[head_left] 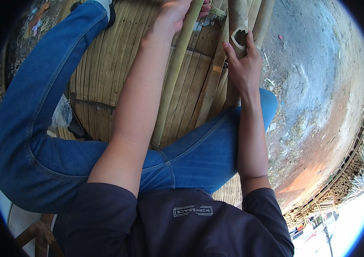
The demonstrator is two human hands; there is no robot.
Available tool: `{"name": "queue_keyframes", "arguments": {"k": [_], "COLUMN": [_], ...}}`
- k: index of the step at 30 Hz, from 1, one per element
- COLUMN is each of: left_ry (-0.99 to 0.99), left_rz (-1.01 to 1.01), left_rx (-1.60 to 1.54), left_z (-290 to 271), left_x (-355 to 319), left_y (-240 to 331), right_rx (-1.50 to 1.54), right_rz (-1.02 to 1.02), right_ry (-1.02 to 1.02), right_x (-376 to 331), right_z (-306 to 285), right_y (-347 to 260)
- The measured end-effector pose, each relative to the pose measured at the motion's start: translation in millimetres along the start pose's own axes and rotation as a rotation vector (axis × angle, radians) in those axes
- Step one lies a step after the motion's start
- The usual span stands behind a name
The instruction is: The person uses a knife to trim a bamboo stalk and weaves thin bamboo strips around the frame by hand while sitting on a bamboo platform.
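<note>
My left hand (pixel 177 13) is closed round a long, thin green bamboo pole (pixel 177 68), at the top edge of the view. Its fingertips show on the pole's far side. That pole slants down toward my lap, its lower end by my thigh. My right hand (pixel 245 66) grips a thicker bamboo pole (pixel 237 13), thumb on the left side and fingers on the right. Just above the palm, a jagged oval hole with a pale cut rim opens in this thick pole. The upper part of my left hand is cut off by the frame.
I sit on a slatted bamboo platform (pixel 94 81), my legs in blue jeans (pixel 199 162) bent around the work. More bamboo lengths (pixel 265 19) lie along its right edge. A clear plastic bag (pixel 62 112) sits by my left leg. Bare ground (pixel 319 77) stretches right, with stacked poles (pixel 340 188) beyond.
</note>
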State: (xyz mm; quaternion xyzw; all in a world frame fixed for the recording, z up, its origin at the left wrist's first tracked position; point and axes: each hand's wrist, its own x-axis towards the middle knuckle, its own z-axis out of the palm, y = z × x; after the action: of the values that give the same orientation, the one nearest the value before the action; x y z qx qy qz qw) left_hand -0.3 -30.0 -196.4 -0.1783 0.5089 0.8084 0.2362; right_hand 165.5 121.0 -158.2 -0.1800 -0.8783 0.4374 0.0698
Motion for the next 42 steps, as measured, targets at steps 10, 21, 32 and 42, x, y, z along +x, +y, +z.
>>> {"name": "queue_keyframes", "arguments": {"k": [10,21,32,42], "left_ry": [-0.35,-0.573,-0.687,-0.618], "left_rz": [-0.042,-0.156,-0.102,0.371], "left_rx": [-0.233,-0.665,-0.287,0.337], "left_z": [-21,-54,-2,114], "left_x": [10,31,-12,-117], "left_y": [-17,-9,27,163], "right_rx": [-0.019,-0.013,0.046,0.304], "right_rz": [0.0,0.02,0.026,0.009], "right_ry": [-0.018,-0.029,0.041,0.303], "right_x": [1,0,-3,-41], "right_z": [-1,-1,-7,-63], "right_y": [-5,-8,-1,-46]}}
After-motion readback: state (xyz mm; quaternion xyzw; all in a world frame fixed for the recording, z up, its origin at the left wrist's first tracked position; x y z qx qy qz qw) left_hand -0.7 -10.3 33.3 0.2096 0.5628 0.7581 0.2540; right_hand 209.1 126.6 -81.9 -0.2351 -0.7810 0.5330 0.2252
